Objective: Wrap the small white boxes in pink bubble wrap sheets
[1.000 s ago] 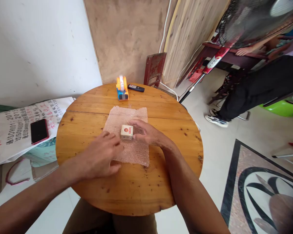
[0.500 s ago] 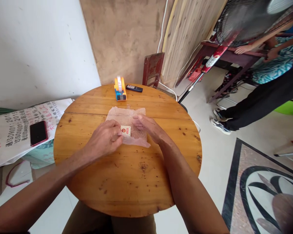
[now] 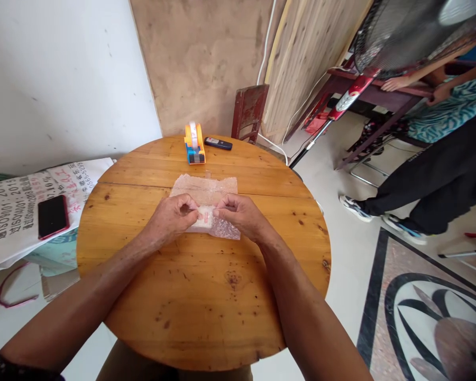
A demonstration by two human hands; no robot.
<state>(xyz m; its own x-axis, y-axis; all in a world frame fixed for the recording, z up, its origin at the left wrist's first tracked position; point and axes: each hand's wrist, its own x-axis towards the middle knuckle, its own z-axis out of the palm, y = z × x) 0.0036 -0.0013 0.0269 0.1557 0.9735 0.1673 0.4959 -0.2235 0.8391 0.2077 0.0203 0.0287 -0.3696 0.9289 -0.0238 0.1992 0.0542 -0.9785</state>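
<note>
A sheet of clear bubble wrap (image 3: 204, 185) lies in the middle of the round wooden table (image 3: 190, 296). A small white box with a red mark (image 3: 204, 218) rests on it and looks hazy through a layer of the film. At the left of the box, my left hand (image 3: 173, 214) is closed in a pinch on the bubble wrap. My right hand (image 3: 244, 216) also pinches the wrap, at the box's right side. The fingertips of both hands are close together over the box, and the exact edge they grip is hard to see.
Toward the table's far edge stand an orange and blue tape dispenser (image 3: 194, 144) and a black remote-like device (image 3: 218, 143). A phone (image 3: 53, 217) lies on white sacks at left. Behind are a red chair (image 3: 249, 112) and, to the right, a standing fan (image 3: 351, 98) and people.
My left hand has let the box rest, and a layer of bubble wrap now covers it. My right hand has closed from loosely curled fingers to a pinch. A bystander's legs have shifted.
</note>
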